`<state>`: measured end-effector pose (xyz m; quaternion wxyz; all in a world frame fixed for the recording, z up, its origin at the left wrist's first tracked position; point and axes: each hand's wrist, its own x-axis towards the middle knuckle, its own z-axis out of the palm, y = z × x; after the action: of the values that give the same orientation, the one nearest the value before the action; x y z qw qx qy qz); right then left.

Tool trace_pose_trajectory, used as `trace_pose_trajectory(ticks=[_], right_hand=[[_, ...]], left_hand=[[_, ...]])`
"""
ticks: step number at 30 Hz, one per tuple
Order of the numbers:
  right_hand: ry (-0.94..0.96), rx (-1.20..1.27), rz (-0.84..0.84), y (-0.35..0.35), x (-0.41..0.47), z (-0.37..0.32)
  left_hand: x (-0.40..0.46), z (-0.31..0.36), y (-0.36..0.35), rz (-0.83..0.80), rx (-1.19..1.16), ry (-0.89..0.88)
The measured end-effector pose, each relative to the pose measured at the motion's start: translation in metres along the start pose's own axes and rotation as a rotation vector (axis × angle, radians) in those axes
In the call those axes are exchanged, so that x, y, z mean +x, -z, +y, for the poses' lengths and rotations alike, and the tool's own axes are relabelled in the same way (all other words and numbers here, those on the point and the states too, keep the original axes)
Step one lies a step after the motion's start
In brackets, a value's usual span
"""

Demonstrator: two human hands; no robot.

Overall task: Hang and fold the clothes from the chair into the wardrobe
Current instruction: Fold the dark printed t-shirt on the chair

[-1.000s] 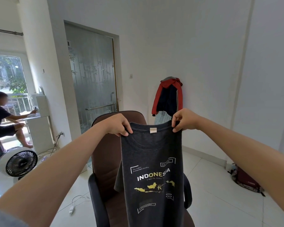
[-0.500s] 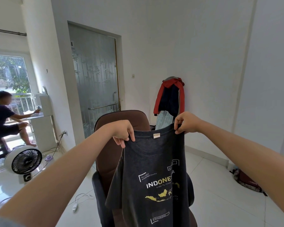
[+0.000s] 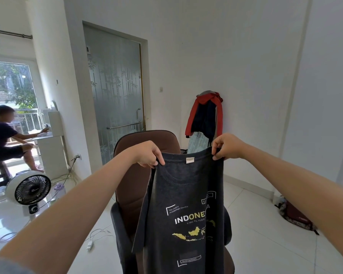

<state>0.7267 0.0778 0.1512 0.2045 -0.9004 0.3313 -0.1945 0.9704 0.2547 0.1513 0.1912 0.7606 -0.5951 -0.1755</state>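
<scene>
The person holds a dark grey T-shirt (image 3: pixel 186 204) up in front of the body, both arms stretched forward. The left hand (image 3: pixel 150 155) is pinched shut on the shirt's left shoulder seam, thumb in front and the other digits curled behind the cloth; the right hand (image 3: pixel 225 146) is clamped on the right shoulder in the same way, slightly higher. The shirt hangs straight down from the two grips, its neckline and small white label at the top, the printed word beginning "INDONES" and a yellow map facing the camera, with the right edge folded back on itself. Directly behind it, at 12 o'clock, stands a brown office chair (image 3: pixel 139 175), whose seat the shirt hides. Farther back, at 1 o'clock, a red and navy jacket (image 3: pixel 206 115) hangs against the white wall. At 9 o'clock a white floor fan (image 3: pixel 31 189) sits on the tiled floor (image 3: pixel 265 234), near another person seated at a white worktop (image 3: pixel 52 147).
</scene>
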Motion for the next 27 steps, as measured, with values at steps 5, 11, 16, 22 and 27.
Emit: trace_pose_trajectory(ticks=[5, 11, 16, 22, 27], right_hand=[[0.044, 0.054, 0.060, 0.003, -0.001, -0.001], [0.100, 0.262, 0.130, 0.004, 0.004, -0.007], [0.121, 0.350, 0.110, 0.010, 0.013, -0.015], [0.117, 0.371, 0.045, 0.020, 0.023, -0.031], [0.068, 0.141, 0.048, 0.023, 0.033, -0.040]], left_hand=[[0.002, -0.007, 0.002, 0.126, -0.005, -0.147], [0.003, -0.010, 0.017, 0.305, -0.055, -0.236], [0.003, -0.009, 0.031, 0.373, -0.121, -0.277], [0.005, -0.010, 0.046, 0.394, -0.210, -0.283], [0.008, -0.010, 0.057, 0.320, -0.139, -0.214]])
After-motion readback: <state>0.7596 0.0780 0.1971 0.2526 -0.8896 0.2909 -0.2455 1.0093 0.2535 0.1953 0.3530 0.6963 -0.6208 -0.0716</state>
